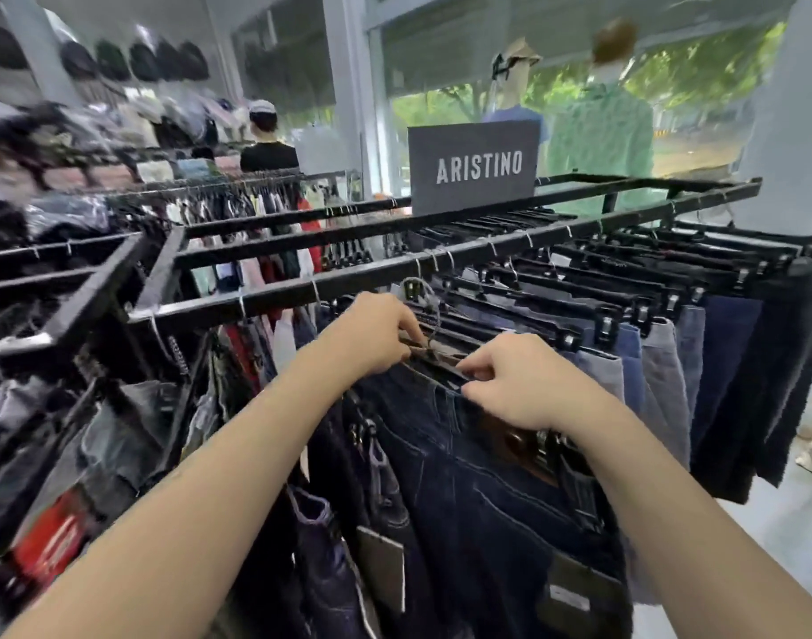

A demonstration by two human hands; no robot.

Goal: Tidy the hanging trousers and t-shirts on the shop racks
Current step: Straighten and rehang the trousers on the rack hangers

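Dark-blue denim trousers (464, 458) hang from a black plastic clip hanger (434, 357) at the near end of the black metal shop rack (302, 292), straight in front of the person. The left hand (372, 336) has its fingers (408, 332) curled down, pinching the hanger's bar just beside the wire hook. The right hand (510, 385) is clenched on the same bar and the waistband edge, a little further to the right. Whether the hook sits on the rail cannot be told. Behind and to the right, a row of blue, grey and navy trousers (657, 357) hangs close together on similar clip hangers along the rail. A grey sign reading ARISTINO (475, 166) stands on the rack's far side. Beyond it, two dressed mannequins (598, 126) stand at the window. To the left, blurred garments (118, 435) hang from a neighbouring rack.
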